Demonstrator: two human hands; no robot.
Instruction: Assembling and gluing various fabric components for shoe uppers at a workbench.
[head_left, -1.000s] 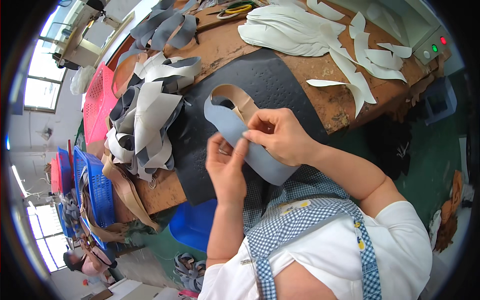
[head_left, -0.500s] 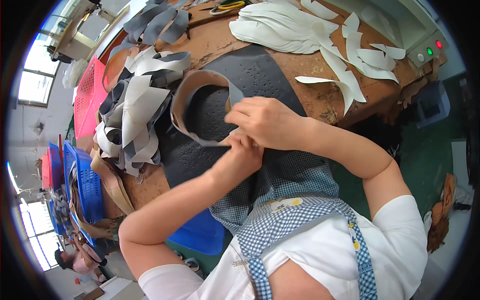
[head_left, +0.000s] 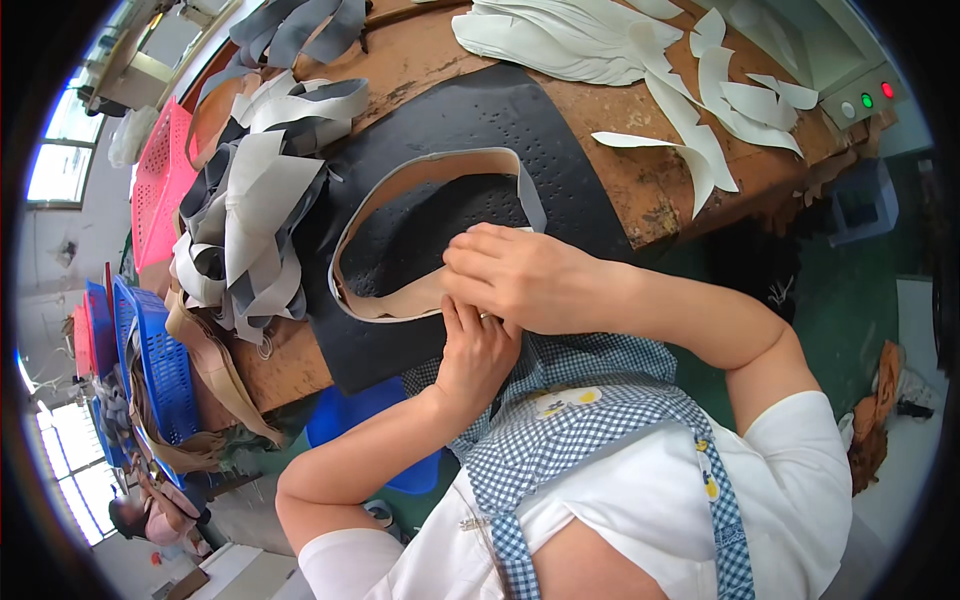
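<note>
A long strip [head_left: 412, 299], grey outside and tan inside, stands on its edge, bent round into a wide loop. It rests over a black pitted mat [head_left: 470, 105] at the front of the worktable. My right hand [head_left: 530, 277] lies over the near right part of the loop, fingers bent and closed on the strip where its ends come together. Just below, my left hand [head_left: 478, 350] pinches the strip's near edge with its fingertips. Where the ends meet is hidden under my fingers.
Grey and white strips [head_left: 262, 200] lie heaped left of the mat, with more grey strips [head_left: 300, 30] behind. White cut pieces [head_left: 560, 40] spread across the far right. Pink [head_left: 160, 190] and blue [head_left: 160, 350] baskets stand left. A box with lit buttons [head_left: 865, 98] is at right.
The loop has widened to the right and lies flatter across the mat. My right hand has moved slightly down, and my left hand has turned more upright beneath it.
</note>
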